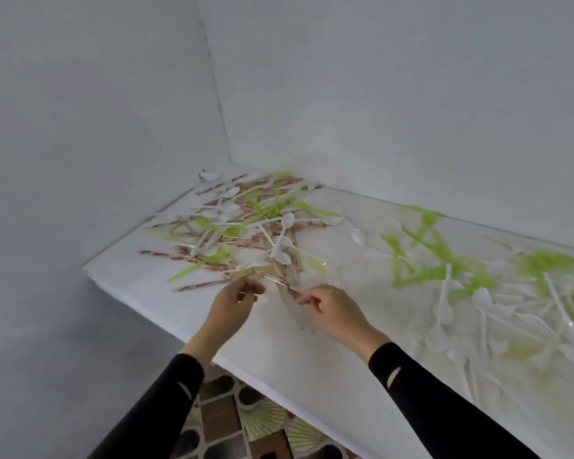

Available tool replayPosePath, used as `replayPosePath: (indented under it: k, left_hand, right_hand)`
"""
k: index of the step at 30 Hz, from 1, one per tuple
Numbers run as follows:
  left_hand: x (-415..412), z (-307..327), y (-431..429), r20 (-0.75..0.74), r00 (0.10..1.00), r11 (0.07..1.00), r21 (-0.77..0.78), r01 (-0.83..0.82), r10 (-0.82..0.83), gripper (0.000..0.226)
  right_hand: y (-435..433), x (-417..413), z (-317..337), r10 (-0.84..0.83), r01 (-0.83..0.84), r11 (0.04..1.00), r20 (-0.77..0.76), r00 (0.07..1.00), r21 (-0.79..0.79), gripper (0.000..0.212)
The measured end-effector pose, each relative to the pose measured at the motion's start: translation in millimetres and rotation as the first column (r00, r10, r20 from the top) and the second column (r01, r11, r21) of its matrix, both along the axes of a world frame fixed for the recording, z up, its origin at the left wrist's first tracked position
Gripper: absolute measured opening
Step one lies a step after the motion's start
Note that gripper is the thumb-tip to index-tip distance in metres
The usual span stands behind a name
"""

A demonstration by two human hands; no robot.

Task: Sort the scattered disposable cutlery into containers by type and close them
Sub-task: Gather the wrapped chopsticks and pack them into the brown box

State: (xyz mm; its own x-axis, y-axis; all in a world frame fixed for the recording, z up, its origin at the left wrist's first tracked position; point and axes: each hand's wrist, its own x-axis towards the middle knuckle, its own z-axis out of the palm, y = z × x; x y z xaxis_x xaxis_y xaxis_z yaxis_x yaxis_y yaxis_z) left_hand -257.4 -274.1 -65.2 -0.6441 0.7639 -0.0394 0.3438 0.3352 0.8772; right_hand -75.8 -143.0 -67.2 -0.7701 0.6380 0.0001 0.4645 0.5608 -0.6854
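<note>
Two hands at the cutlery point(280, 240) pile's near edge.
Left hand point(236, 299) and right hand point(332, 309) pinch a thin stick point(284, 284) between them; cutlery lies scattered across the bench point(279, 359).

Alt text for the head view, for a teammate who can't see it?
The left hand and right hand each pinch thin sticks over a white table in a wall corner. Scattered across it lie white spoons, green cutlery and red-patterned sticks; the picture is blurred.
</note>
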Motion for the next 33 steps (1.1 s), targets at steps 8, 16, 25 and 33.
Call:
replayPosePath:
  k: [8, 16, 25, 33]
  left_hand:
    - [-134.4, -23.2, -30.0, -0.411, 0.900, 0.979, -0.192, 0.070, -0.145, 0.025]
    - [-168.1, -43.8, -17.2, -0.640, 0.716, 0.960, -0.175, 0.220, -0.280, 0.029]
    - [-198.7, -46.2, 4.4, -0.669, 0.670, 0.940, -0.141, 0.312, -0.322, 0.015]
    - [-237.9, -46.4, -2.0, -0.654, 0.705, 0.961, -0.154, 0.231, -0.274, 0.014]
  right_hand:
    - [-16.7, -123.8, -16.8, 0.027, -0.049, 0.987, 0.143, 0.989, 0.150, 0.030]
    - [-15.2, -151.6, -20.6, -0.116, 0.060, 0.966, 0.214, 0.970, 0.252, 0.033]
    - [10.0, -144.1, -12.6, -0.189, 0.148, 0.975, 0.276, 0.942, 0.163, 0.035]
    - [42.2, -122.1, -11.1, -0.306, 0.273, 0.948, 0.242, 0.921, 0.161, 0.024]
